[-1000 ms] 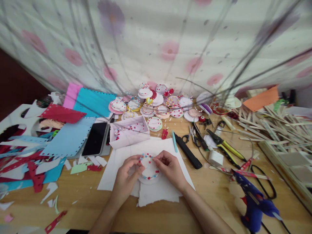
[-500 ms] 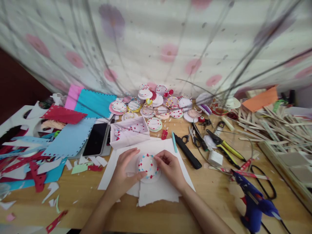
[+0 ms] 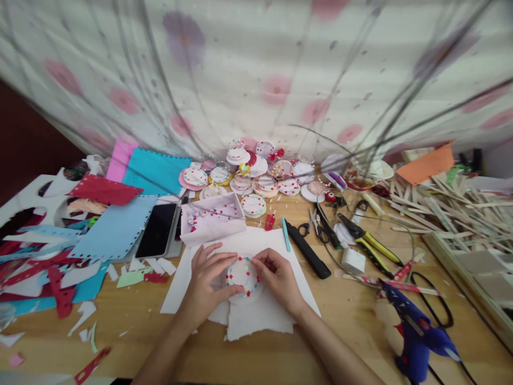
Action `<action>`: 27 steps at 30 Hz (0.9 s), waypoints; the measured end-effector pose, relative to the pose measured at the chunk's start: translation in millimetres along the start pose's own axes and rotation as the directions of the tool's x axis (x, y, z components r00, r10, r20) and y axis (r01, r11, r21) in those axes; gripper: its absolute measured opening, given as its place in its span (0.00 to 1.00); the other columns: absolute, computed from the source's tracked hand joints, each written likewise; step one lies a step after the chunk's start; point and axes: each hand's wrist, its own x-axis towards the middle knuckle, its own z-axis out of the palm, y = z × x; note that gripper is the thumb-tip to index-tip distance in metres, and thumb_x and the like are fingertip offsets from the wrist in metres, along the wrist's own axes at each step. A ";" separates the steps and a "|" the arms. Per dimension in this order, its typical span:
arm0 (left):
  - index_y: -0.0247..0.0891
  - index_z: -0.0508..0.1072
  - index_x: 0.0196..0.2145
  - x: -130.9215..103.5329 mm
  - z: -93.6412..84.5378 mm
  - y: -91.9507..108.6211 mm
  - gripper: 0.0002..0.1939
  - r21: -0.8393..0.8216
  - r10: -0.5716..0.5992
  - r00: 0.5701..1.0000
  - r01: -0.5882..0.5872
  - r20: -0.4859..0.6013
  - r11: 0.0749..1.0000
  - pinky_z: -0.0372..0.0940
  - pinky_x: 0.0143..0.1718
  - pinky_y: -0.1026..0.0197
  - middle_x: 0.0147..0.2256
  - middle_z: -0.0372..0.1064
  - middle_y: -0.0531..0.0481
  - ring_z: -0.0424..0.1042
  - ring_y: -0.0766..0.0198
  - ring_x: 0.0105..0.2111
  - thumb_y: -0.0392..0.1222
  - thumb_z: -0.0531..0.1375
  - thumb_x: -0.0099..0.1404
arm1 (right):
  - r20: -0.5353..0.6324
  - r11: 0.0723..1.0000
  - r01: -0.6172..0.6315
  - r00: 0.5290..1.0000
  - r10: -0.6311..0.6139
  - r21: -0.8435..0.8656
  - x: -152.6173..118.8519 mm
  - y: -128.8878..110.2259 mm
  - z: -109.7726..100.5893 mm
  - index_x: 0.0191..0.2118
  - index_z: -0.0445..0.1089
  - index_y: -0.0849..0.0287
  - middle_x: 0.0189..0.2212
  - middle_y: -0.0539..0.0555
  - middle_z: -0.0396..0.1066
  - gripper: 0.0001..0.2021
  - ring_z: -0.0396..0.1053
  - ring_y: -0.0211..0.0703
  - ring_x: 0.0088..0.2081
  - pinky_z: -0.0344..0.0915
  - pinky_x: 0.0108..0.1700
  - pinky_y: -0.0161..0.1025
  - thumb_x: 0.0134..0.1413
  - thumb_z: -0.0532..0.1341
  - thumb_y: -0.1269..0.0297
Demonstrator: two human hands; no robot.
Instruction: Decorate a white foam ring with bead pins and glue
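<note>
A round white paper piece ringed with red and blue beads lies over white paper sheets on the table. At its left side is my left hand, thumb and fingers curved round the edge and gripping it. My right hand pinches at the upper right edge of the bead ring; its other fingers are curled in. Just behind, a white box holds small red and blue beads.
Decorated paper discs are piled behind the box. A phone and coloured paper scraps lie left. Scissors, yellow-handled pliers, a blue glue gun and wooden sticks are on the right.
My left fingers have moved right and closed in on the disc's upper edge. The beaded disc has shifted slightly left, and my right fingertips have moved a little left along it.
</note>
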 end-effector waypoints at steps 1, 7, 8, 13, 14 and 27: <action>0.50 0.76 0.46 -0.2 0.4 -0.4 0.25 -0.004 -0.002 1.000 0.002 -0.005 1.000 0.43 0.61 0.36 0.46 0.75 0.48 0.62 0.44 0.55 0.54 0.69 0.49 | 0.000 1.000 0.000 1.000 0.000 -0.004 -0.3 -0.3 -0.1 0.30 0.68 0.58 0.21 0.47 0.64 0.12 0.60 0.35 0.22 0.59 0.25 0.34 0.56 0.59 0.54; 0.50 0.75 0.48 -1.2 1.0 -1.5 0.26 0.018 0.014 1.000 -0.014 -0.002 1.000 0.37 0.62 0.36 0.47 0.74 0.49 0.61 0.45 0.56 0.53 0.69 0.50 | -0.014 0.999 0.014 1.000 -0.014 -0.041 -1.7 -1.7 0.8 0.30 0.68 0.58 0.22 0.48 0.65 0.12 0.61 0.36 0.23 0.59 0.25 0.34 0.56 0.59 0.54; 0.51 0.75 0.48 -1.3 0.8 -1.3 0.26 0.021 0.018 1.000 -0.018 0.001 1.000 0.37 0.62 0.36 0.47 0.74 0.49 0.61 0.45 0.56 0.53 0.69 0.50 | -0.023 0.998 0.020 1.000 -0.022 -0.059 -1.8 -1.7 1.0 0.30 0.68 0.57 0.22 0.48 0.66 0.12 0.61 0.36 0.23 0.59 0.25 0.34 0.56 0.59 0.54; 0.51 0.74 0.49 -3.1 1.0 0.0 0.27 0.022 0.040 0.999 -0.040 0.006 0.999 0.37 0.63 0.37 0.47 0.75 0.50 0.62 0.46 0.56 0.53 0.69 0.50 | -0.037 0.988 0.052 0.998 -0.058 -0.146 -2.3 0.1 1.3 0.30 0.68 0.57 0.21 0.48 0.67 0.11 0.61 0.36 0.22 0.59 0.26 0.34 0.56 0.59 0.55; 0.51 0.74 0.49 -3.5 1.3 0.0 0.27 0.020 0.042 0.999 -0.042 0.006 0.999 0.38 0.63 0.37 0.47 0.75 0.50 0.62 0.46 0.56 0.52 0.69 0.50 | -0.031 0.985 0.060 0.997 -0.066 -0.160 -2.6 0.5 1.3 0.30 0.68 0.57 0.21 0.48 0.66 0.11 0.61 0.35 0.22 0.59 0.26 0.34 0.57 0.59 0.55; 0.49 0.75 0.47 -1.4 3.3 3.5 0.26 -0.056 0.005 1.000 -0.006 -0.016 0.998 0.43 0.62 0.37 0.45 0.76 0.49 0.64 0.46 0.54 0.53 0.70 0.50 | -0.054 0.963 0.122 0.989 -0.138 -0.239 -5.1 1.0 2.7 0.31 0.67 0.56 0.20 0.47 0.64 0.07 0.59 0.35 0.22 0.58 0.24 0.33 0.55 0.60 0.59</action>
